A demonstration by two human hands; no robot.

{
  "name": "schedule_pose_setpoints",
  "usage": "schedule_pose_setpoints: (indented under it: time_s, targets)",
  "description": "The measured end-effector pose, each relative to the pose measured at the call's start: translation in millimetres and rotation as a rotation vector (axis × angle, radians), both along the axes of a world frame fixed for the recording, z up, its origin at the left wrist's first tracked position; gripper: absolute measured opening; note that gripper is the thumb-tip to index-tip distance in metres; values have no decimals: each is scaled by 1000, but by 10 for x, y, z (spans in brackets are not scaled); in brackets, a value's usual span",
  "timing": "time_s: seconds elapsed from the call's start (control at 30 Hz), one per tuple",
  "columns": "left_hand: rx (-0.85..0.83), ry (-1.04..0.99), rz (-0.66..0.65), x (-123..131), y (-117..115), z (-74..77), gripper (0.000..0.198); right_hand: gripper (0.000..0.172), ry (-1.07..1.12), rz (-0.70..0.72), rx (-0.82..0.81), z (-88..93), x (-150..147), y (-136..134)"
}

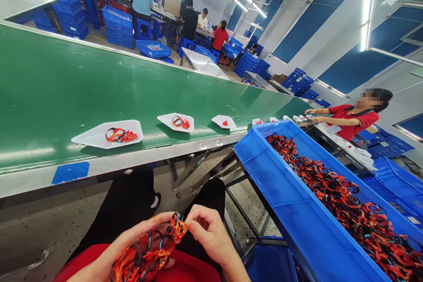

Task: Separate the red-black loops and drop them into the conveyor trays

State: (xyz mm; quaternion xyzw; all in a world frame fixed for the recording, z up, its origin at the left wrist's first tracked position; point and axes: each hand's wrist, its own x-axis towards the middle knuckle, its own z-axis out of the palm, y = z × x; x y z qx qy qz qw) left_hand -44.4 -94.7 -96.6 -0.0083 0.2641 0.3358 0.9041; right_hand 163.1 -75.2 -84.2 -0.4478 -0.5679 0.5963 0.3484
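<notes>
My left hand [132,240] is curled around a bunch of orange-and-black patterned rings [145,255] held over my lap. My right hand [208,231] pinches one ring [176,228] at the top of that bunch, with its fingers closed. Both hands sit at the bottom of the head view, below the edge of the green conveyor belt [66,83]. On the belt lie several white trays, the nearest tray [95,136] holding a few of the same rings and a second tray [168,119] further right.
A long blue bin [280,185] full of the same rings stands at my right. A co-worker in red [353,116] reaches onto the belt's far end. Stacked blue crates [115,26] and other seated people are beyond the belt.
</notes>
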Motion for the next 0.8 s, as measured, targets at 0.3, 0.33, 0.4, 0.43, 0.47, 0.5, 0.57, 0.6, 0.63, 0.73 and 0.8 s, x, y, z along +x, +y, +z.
schedule_pose_setpoints:
  time_s: [0.3, 0.33, 0.4, 0.43, 0.47, 0.5, 0.57, 0.6, 0.63, 0.73, 0.8]
  targets:
    - [8, 28, -19, 1, 2, -2, 38, 12, -191, 2, 113, 44, 4, -27]
    - [4, 32, -17, -1, 0, 4, 38, 12, -198, 1, 112, 32, 3, -36]
    - [-5, 39, -10, -3, -6, 29, 38, 13, -180, 11, 73, 11, 4, -44]
    - [-14, 35, -2, 1, -8, 46, 38, 14, -158, 18, 42, 11, 6, -34]
    - [-25, 28, 10, 9, -7, 64, 39, 15, -136, 18, 16, 25, 11, -7]
    - [-37, 24, 24, 21, -5, 80, 40, 18, -120, 4, 8, 56, 16, 44]
    - [-66, 58, 62, 58, 6, 103, 45, 21, -140, -79, 76, 170, 26, 232]
    - [-86, 94, 83, 80, 14, 107, 48, 22, -176, -143, 145, 247, 32, 373]
    - [-108, 135, 105, 101, 23, 107, 54, 22, -217, -211, 219, 330, 39, 545]
    - [-185, 203, 138, 135, 46, 86, 73, 21, -305, -382, 378, 549, 70, 1192]
    - [-202, 197, 143, 123, 55, 67, 79, 21, -325, -457, 418, 637, 100, 1639]
